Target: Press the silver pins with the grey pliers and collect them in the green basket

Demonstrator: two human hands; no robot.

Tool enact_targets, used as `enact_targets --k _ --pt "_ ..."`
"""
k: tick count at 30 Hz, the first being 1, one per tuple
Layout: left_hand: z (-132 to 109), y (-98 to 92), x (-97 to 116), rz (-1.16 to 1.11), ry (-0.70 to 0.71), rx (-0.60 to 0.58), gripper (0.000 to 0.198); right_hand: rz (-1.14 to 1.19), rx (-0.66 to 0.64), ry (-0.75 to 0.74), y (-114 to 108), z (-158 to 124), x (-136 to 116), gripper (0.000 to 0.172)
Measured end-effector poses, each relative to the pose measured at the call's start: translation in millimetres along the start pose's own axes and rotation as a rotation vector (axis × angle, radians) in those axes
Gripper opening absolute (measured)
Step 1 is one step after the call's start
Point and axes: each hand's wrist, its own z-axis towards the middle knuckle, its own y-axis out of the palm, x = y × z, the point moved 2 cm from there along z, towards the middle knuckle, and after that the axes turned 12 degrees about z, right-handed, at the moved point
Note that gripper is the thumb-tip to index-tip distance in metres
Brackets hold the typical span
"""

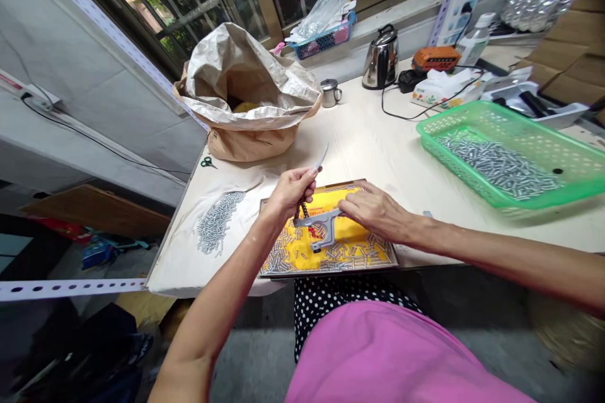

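My left hand is closed, with a thin, pale, pointed strip sticking up from its fingertips. Below those fingers a dark, ridged, spring-like piece reaches down to a grey metal bracket. My right hand grips the upper right end of this bracket, fingers bent around it. Both hands are above a shallow tray lined with yellow printed sheeting. Many small silvery pins lie scattered over the sheeting, mostly along the near side.
Left of the tray lies a pile of small metal pieces, with green-handled scissors beyond. A large paper sack stands behind. At right is a green basket of metal pieces. A kettle and a metal cup stand farther back.
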Motion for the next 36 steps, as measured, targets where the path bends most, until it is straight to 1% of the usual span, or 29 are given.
enact_targets --k 2,4,5,6,7,8,9,10,11,12,13,14,15,17,20,23,26,28,29,30,32,34,36 --pt "2.7 1.0 -4.5 0.058 0.017 0.086 0.026 0.039 -0.025 0.012 2.1 -0.3 -2.9 0.023" --pt "0.6 -4.8 -11.2 0.17 0.094 0.172 0.028 0.085 -0.028 -0.03 3.4 -2.8 -4.8 0.022" --pt "-2.9 -12.7 -15.5 0.249 0.145 0.224 0.026 0.085 -0.019 -0.043 4.4 -5.7 -4.4 0.023" --pt "-8.7 -24.9 -20.9 0.349 0.189 0.293 0.024 0.097 -0.013 -0.038 6.2 -9.9 -3.0 0.024" --pt "-17.2 -41.2 -27.8 0.47 0.211 0.38 0.021 0.127 -0.007 -0.022 8.8 -15.5 -0.9 0.023" --pt "-28.6 -60.6 -36.8 0.608 0.198 0.478 0.019 0.174 0.014 -0.002 11.9 -22.4 1.5 0.023" --pt "-42.7 -82.0 -47.9 0.754 0.147 0.58 0.018 0.229 0.048 0.015 15.4 -30.2 3.7 0.026" --pt "-58.9 -104.1 -60.9 0.892 0.051 0.675 0.02 0.28 0.085 0.03 19.0 -38.3 5.2 0.032" --pt "-76.1 -125.5 -75.6 1.014 -0.081 0.756 0.022 0.319 0.112 0.072 22.8 -46.2 6.3 0.032" --pt "-93.1 -144.9 -91.1 1.108 -0.221 0.805 0.024 0.355 0.097 0.158 27.1 -53.0 7.0 0.031" --pt "-108.7 -161.5 -106.6 1.169 -0.353 0.835 0.025 0.379 0.097 0.215 30.2 -58.1 6.2 0.03" --pt "-121.8 -174.4 -121.3 1.213 -0.449 0.834 0.026 0.395 0.086 0.273 32.5 -61.0 4.7 0.03" --pt "-131.5 -183.5 -134.4 1.246 -0.505 0.814 0.026 0.405 0.083 0.311 33.7 -61.5 2.4 0.03" --pt "-141.4 -192.4 -155.0 1.287 -0.549 0.759 0.026 0.415 0.099 0.334 33.2 -56.3 -3.1 0.034" --pt "-139.2 -192.8 -170.5 1.303 -0.57 0.713 0.025 0.434 0.117 0.313 32.0 -43.8 -9.6 0.04" --pt "-131.9 -193.9 -173.0 1.288 -0.582 0.717 0.022 0.44 0.098 0.259 36.2 -39.7 -12.2 0.042" --pt "-129.4 -200.7 -169.2 1.254 -0.548 0.717 0.02 0.409 0.057 0.192 42.5 -42.1 -13.5 0.039" --pt "-130.5 -202.9 -163.2 1.232 -0.505 0.716 0.018 0.354 0.045 0.152 43.1 -40.3 -16.3 0.036" --pt "-131.1 -201.4 -158.8 1.18 -0.47 0.73 0.017 0.319 0.038 0.134 41.8 -37.3 -18.5 0.033" --pt "-131.5 -197.2 -153.5 1.078 -0.425 0.747 0.017 0.283 0.031 0.113 39.9 -33.1 -21.2 0.031" --pt "-130.3 -179.0 -141.2 0.734 -0.317 0.748 0.02 0.225 -0.043 0.107 37.1 -22.3 -26.0 0.026" --pt "-126.8 -147.3 -127.8 0.361 -0.24 0.65 0.028 0.163 -0.101 0.093 36.1 -12.6 -29.7 0.022" --pt "-123.0 -108.0 -116.5 0.158 -0.239 0.516 0.035 0.113 -0.134 0.09 37.6 -7.5 -32.0 0.021"
